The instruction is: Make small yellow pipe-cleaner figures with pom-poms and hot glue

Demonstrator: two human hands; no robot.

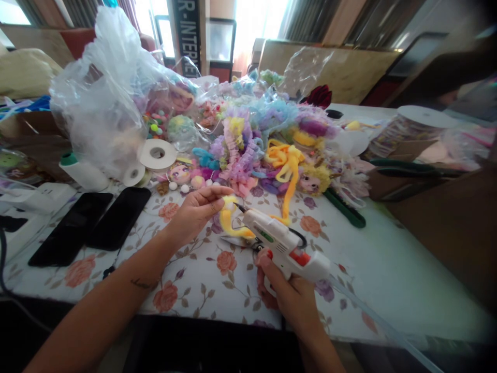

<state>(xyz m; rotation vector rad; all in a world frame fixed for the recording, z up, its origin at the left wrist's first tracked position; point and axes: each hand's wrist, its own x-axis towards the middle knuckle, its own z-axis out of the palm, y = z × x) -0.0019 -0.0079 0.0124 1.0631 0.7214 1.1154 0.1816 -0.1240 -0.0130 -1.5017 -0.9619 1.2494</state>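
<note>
Nearest the camera, the person's left forearm (104, 300) slants up from the lower left, and a translucent glue stick (382, 324) runs from the lower right into the back of a white glue gun (267, 228). The right hand (289, 298) has its grip wrapped around the gun's handle. The left hand (194, 210) holds a small pale-yellow fuzzy piece (229, 203) pinched in its grip, above the flower-patterned counter (186, 285). The gun's dark nozzle points at this piece, just beside it; whether they touch cannot be told. A yellow strip (226, 223) curves down from the fingers and passes behind the gun, where partly hidden scissors (235, 240) lie. Beyond, a yellow fuzzy bundle (285, 155) sits next to a doll head (310, 181) with curly yellow hair. Two dark phones (72, 228) lie to the left, near a white roll (166, 155) and a large clear plastic bag (104, 93).
</note>
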